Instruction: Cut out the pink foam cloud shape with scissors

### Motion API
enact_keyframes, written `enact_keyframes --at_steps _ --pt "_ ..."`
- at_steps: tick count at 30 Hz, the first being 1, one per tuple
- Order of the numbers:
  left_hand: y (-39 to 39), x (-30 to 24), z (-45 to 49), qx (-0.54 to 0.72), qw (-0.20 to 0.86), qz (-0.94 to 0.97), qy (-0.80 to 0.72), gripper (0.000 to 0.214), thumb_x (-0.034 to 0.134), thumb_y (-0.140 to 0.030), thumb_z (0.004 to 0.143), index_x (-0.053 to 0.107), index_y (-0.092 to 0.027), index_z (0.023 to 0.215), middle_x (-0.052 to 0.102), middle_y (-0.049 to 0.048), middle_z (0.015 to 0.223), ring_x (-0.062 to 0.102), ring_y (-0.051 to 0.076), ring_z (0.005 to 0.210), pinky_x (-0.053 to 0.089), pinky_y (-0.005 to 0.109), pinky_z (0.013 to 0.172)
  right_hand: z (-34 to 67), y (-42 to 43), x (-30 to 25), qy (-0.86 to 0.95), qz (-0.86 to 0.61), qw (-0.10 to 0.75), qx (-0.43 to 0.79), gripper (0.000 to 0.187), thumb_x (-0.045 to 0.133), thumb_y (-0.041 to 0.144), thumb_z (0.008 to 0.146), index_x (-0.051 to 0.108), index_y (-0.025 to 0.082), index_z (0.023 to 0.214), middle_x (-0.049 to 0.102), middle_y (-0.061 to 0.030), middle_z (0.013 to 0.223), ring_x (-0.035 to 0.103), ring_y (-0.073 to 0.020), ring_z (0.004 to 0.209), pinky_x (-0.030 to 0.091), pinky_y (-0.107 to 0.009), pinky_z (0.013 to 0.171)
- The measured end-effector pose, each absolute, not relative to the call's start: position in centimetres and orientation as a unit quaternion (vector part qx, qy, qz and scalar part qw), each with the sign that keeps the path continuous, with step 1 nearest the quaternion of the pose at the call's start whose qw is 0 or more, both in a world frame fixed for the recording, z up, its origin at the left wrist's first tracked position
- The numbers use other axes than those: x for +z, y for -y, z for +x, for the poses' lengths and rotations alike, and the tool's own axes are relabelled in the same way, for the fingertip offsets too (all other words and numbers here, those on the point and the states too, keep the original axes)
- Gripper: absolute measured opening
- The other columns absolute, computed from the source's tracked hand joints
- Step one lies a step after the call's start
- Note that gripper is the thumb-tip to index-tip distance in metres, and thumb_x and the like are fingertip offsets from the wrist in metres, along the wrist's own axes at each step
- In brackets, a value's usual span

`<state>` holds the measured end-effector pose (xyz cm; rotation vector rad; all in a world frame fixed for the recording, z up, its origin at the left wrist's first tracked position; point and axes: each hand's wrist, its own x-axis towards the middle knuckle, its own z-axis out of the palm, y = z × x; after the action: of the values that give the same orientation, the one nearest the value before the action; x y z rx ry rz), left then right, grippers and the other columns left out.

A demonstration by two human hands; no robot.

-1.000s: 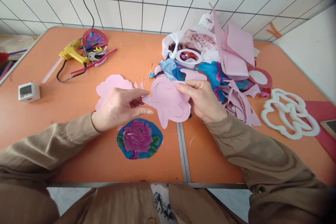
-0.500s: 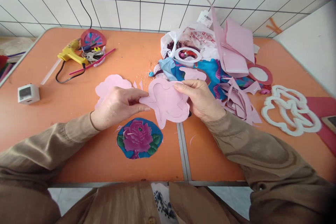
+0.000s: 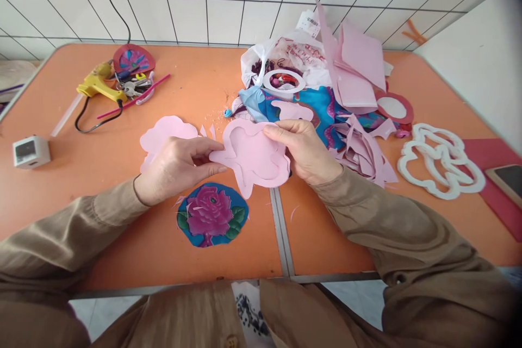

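Note:
A pink felt-like cutout (image 3: 258, 153) with a wavy edge is held up over the table between both hands. An inner outline shows on its face, and I cannot tell if it is one layer or two. My left hand (image 3: 178, 167) pinches its narrow left tip between thumb and fingers. At the upper right edge, my right hand (image 3: 306, 151) grips it, thumb in front and fingers behind. A second pink scalloped piece (image 3: 167, 133) lies partly hidden behind my left hand. Below the cutout rests a round blue fabric piece (image 3: 212, 214) printed with a rose.
A yellow glue gun (image 3: 100, 87) lies at the back left, near a white cube (image 3: 31, 152). At the back right are a plastic bag (image 3: 304, 51), folded pink sheets (image 3: 359, 68) and pink scraps (image 3: 361, 152). White scalloped frames (image 3: 442, 163) lie to the right.
The whole view has shifted slightly, so the table's things sit further left. Both hands keep their hold on the pink cutout, which has hardly moved otherwise.

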<state>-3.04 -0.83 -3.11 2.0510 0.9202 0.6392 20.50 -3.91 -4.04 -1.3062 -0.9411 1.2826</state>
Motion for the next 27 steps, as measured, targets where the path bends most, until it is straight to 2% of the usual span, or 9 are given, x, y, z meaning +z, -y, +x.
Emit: enact_keyframes --at_steps 6,13,16,18,21,24,27 --pt "1.0 -2.9 -2.9 0.248 0.361 0.816 -0.378 0.022 0.072 -0.036 0.078 0.077 -0.02 0.092 0.075 0.001 0.076 0.063 0.012 0.062 0.054 0.023 0.062 20.2 4.0 -3.8 0.377 -0.562 0.497 0.543 0.026 0.073 0.026 0.079 0.064 0.019 0.055 0.061 0.0005 0.059 0.052 -0.0112 0.054 0.039 -0.027 0.05" --pt "1.1 -3.0 -2.8 0.256 0.487 0.739 -0.389 0.036 0.08 -0.042 0.07 0.075 -0.018 0.096 0.077 0.0044 0.086 0.072 0.02 0.076 0.061 0.032 0.074 20.4 3.9 -4.2 0.402 -0.566 0.503 0.515 0.032 0.073 0.029 0.079 0.059 0.019 0.053 0.057 0.0012 0.055 0.049 -0.0106 0.053 0.038 -0.027 0.049" --pt "1.0 -2.4 -2.9 0.242 0.527 0.716 -0.388 0.041 0.075 -0.053 0.075 0.073 -0.016 0.092 0.076 0.0057 0.077 0.073 0.02 0.07 0.061 0.03 0.067 20.4 4.0 -4.3 0.412 -0.555 0.504 0.518 0.031 0.073 0.029 0.079 0.06 0.019 0.053 0.056 0.0021 0.054 0.047 -0.01 0.052 0.037 -0.026 0.049" --pt "0.9 -1.9 -2.9 0.225 0.543 0.707 -0.393 0.046 0.067 -0.061 0.08 0.071 -0.015 0.082 0.073 0.006 0.068 0.072 0.019 0.062 0.06 0.028 0.061 20.3 4.1 -4.2 0.415 -0.545 0.504 0.526 0.03 0.074 0.029 0.079 0.061 0.019 0.053 0.056 0.0021 0.055 0.047 -0.0098 0.053 0.037 -0.026 0.049" --pt "0.9 -1.7 -2.7 0.2 0.575 0.689 -0.394 0.055 0.061 -0.07 0.08 0.065 -0.016 0.068 0.072 0.0071 0.062 0.071 0.02 0.059 0.058 0.026 0.055 20.1 4.2 -4.3 0.419 -0.538 0.498 0.536 0.027 0.076 0.032 0.077 0.065 0.019 0.056 0.061 0.0012 0.059 0.05 -0.0108 0.056 0.039 -0.026 0.051" --pt "1.2 -1.8 -2.4 0.176 0.611 0.661 -0.398 0.056 0.062 -0.072 0.078 0.065 -0.016 0.067 0.072 0.0066 0.06 0.071 0.02 0.056 0.057 0.025 0.052 19.9 4.4 -4.5 0.429 -0.533 0.488 0.542 0.023 0.075 0.035 0.077 0.069 0.02 0.061 0.062 0.0011 0.061 0.05 -0.011 0.057 0.039 -0.026 0.051" --pt "1.7 -2.0 -2.0 0.161 0.657 0.62 -0.398 0.055 0.068 -0.069 0.075 0.065 -0.015 0.071 0.072 0.0065 0.06 0.07 0.019 0.053 0.055 0.025 0.049 19.8 4.5 -4.8 0.445 -0.536 0.471 0.541 0.03 0.073 0.037 0.079 0.064 0.02 0.056 0.056 0.0016 0.057 0.044 -0.0101 0.053 0.034 -0.026 0.048"
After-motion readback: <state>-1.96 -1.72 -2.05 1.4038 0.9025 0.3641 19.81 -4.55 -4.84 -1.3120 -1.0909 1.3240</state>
